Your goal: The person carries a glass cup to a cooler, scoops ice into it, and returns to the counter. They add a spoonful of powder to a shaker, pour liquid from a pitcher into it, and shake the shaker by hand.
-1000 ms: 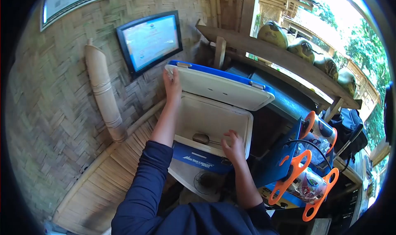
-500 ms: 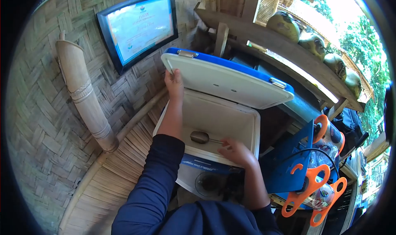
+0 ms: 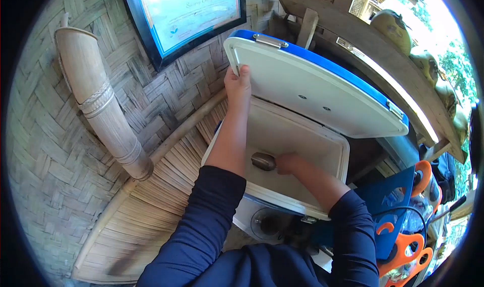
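A white cooler box (image 3: 345, 153) stands before me with its blue-rimmed lid (image 3: 312, 95) tilted up. My left hand (image 3: 239, 83) is closed around the lid's left edge, thumb on the inner face. Deep inside the box, my right hand (image 3: 286, 163) is closed by a metal scoop (image 3: 263, 161). The scoop's rounded bowl shows to the left of my fingers, low in the box. Its handle is hidden by the hand.
A bamboo tube (image 3: 106, 105) and a framed certificate (image 3: 194, 14) hang on the woven wall. At the right stands a blue panel rack (image 3: 388, 196) with orange hooks (image 3: 407, 249). A glass jar (image 3: 267, 222) sits below the cooler's front.
My right hand has reached further into the cooler and closed near the scoop's bowl, covering the handle. The left hand still holds the lid, and the view has shifted.
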`<action>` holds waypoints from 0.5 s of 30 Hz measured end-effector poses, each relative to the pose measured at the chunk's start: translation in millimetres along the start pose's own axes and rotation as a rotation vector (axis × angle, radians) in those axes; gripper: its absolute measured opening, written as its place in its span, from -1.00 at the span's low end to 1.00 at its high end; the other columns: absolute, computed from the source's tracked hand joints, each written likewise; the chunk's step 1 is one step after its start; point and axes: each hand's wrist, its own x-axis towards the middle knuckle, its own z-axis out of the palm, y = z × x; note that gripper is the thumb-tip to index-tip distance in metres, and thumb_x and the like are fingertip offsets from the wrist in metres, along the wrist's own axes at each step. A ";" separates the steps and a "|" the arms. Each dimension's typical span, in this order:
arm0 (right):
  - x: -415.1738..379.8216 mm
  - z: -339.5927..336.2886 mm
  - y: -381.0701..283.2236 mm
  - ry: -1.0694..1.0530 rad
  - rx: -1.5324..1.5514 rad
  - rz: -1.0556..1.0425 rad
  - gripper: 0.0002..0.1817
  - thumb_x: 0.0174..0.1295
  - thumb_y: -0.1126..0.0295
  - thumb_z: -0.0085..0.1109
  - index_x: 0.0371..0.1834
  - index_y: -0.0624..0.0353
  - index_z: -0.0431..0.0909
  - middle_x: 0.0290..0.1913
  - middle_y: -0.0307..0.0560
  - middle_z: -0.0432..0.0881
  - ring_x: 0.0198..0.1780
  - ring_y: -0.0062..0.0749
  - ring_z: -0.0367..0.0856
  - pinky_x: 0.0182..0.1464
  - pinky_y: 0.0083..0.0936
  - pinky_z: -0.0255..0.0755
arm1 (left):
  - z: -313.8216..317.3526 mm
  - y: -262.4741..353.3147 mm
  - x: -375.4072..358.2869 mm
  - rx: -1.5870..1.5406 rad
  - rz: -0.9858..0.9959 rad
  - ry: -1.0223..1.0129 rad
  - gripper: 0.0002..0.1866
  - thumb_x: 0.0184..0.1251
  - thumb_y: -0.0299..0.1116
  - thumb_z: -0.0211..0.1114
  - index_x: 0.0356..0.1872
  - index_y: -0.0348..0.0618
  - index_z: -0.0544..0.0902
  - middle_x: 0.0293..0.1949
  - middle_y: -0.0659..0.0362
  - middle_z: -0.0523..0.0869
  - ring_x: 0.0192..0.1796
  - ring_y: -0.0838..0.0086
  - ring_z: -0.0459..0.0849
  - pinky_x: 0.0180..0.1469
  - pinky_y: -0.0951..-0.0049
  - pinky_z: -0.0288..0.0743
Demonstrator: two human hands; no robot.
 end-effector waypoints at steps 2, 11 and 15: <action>6.3 7.9 9.8 -0.016 -0.021 -0.017 -0.61 -0.02 0.18 0.22 -0.12 0.10 0.63 -0.08 -0.06 0.64 -0.07 -0.17 0.61 -0.01 -0.21 0.46 | 0.7 0.4 3.8 0.003 -0.016 0.024 -0.24 -0.03 0.30 0.31 -0.12 -0.30 0.52 -0.22 0.22 0.60 -0.17 0.58 0.50 -0.09 0.54 0.35; 43.6 53.1 2.2 -0.103 0.042 0.114 -0.62 0.10 0.34 0.13 0.02 0.17 0.55 0.01 0.00 0.60 0.01 -0.15 0.59 -0.05 -0.14 0.47 | -2.8 -1.6 3.2 0.006 -0.021 0.005 -0.25 -0.07 0.29 0.34 -0.15 -0.27 0.54 -0.26 0.23 0.59 -0.18 0.59 0.50 -0.10 0.54 0.35; 42.3 56.6 -0.3 0.029 0.217 0.055 -0.55 0.08 0.46 0.05 0.09 0.30 0.37 -0.05 0.16 0.59 -0.07 -0.07 0.62 -0.11 -0.18 0.50 | -1.0 -0.3 2.7 -0.039 -0.036 0.004 -0.28 -0.07 0.28 0.36 -0.17 -0.26 0.55 -0.25 0.23 0.61 -0.18 0.59 0.51 -0.10 0.54 0.35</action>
